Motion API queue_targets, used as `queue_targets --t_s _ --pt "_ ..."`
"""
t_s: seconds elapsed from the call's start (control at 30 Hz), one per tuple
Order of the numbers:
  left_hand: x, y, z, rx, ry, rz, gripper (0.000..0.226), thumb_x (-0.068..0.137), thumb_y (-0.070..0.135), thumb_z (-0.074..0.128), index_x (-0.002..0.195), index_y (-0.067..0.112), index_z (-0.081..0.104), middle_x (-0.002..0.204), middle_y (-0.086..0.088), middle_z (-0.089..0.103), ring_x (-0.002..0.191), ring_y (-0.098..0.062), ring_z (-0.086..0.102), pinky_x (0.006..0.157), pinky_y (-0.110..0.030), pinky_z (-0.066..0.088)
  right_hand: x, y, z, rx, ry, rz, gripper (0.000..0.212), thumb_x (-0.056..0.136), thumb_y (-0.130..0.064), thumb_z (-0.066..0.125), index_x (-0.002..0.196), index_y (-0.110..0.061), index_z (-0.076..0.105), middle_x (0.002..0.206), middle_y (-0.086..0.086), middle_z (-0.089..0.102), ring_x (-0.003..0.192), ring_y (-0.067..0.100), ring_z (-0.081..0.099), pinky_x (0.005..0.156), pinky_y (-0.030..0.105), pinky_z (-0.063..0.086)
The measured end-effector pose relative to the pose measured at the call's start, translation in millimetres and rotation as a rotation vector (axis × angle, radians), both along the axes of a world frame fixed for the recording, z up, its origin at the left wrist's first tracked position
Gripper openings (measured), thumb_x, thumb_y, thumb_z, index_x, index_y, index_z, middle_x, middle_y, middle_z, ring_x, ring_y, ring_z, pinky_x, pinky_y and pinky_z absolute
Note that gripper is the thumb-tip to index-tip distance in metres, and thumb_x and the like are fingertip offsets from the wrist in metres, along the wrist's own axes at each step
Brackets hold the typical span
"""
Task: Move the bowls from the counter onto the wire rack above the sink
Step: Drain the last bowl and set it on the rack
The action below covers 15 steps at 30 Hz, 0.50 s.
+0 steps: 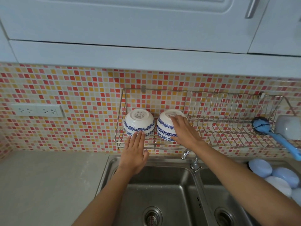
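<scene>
Head camera looks down past two bare forearms over a stainless double sink (pixel 162 190), with a chrome faucet (pixel 189 159) at its back edge. On the grey counter (pixel 48 185) to the left, nothing of the task shows. At the right edge of the sink lie pale blue and white rounded dishes (pixel 276 176), partly cut off. The left hand (pixel 135 154) is flat with fingers straight and together, gripping nothing; its fingertips touch the lower rim of the left bowl (pixel 138 121). The right hand (pixel 184 131) lies spread over the right bowl (pixel 166 126), fingers curved on its upturned base and side. Both bowls are white with blue floral bands, upside down, side by side at the left end of the wire rack (pixel 211 137) fixed to the red and yellow mosaic tile wall (pixel 81 95). A blue dish brush (pixel 267 129) rests at the rack's right end beside a pale cup (pixel 288 126). Further left on the wall is a white socket strip (pixel 37 110); white cabinets (pixel 146 30) hang above.
</scene>
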State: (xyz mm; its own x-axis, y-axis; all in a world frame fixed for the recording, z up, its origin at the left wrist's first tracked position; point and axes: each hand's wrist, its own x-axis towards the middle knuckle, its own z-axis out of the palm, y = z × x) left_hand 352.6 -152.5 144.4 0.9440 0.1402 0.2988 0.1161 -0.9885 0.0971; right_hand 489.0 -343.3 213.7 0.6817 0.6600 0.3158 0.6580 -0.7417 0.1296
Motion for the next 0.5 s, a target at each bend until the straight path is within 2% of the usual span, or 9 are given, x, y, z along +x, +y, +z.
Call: queue_targets --t_s 0.1,0.23,0.37,0.5 --pt "0 0 0 -0.001 0.002 0.0 0.074 0.084 0.054 -0.007 0.149 0.018 -0.012 0.158 0.0 -0.015 0.142 -0.017 -0.022 0.112 -0.034 -0.019 2 -2 -3 0.073 0.049 0.019 0.092 0.079 -0.033 0.077 0.151 -0.014 0.023 0.148 0.011 0.03 0.136 0.03 0.032 0.1 0.044 0.046" --pt "0 -2 7 -0.075 -0.005 0.014 0.075 0.085 0.058 -0.007 0.15 0.021 -0.008 0.159 0.003 -0.009 0.141 -0.01 -0.019 0.11 -0.031 -0.018 7 -11 -11 0.352 0.202 -0.008 0.091 0.074 -0.041 0.08 0.149 -0.026 0.03 0.154 0.006 0.018 0.144 0.024 0.019 0.11 0.043 0.039" --pt "10 4 25 -0.219 -0.139 0.039 0.061 0.098 0.05 0.024 0.151 0.026 0.005 0.16 0.0 0.002 0.147 -0.021 0.005 0.112 -0.035 0.002 9 -15 -19 0.466 0.238 -0.053 0.087 0.078 -0.055 0.07 0.149 -0.03 0.027 0.156 0.004 0.017 0.142 0.025 0.026 0.106 0.042 0.042" --pt "36 25 41 -0.262 -0.195 0.085 0.063 0.096 0.047 0.037 0.15 0.023 0.014 0.16 -0.006 0.007 0.147 -0.029 0.011 0.117 -0.05 0.02 10 -13 -21 0.448 0.194 -0.067 0.078 0.085 -0.057 0.06 0.148 -0.025 0.027 0.157 0.004 0.019 0.143 0.026 0.026 0.108 0.043 0.041"
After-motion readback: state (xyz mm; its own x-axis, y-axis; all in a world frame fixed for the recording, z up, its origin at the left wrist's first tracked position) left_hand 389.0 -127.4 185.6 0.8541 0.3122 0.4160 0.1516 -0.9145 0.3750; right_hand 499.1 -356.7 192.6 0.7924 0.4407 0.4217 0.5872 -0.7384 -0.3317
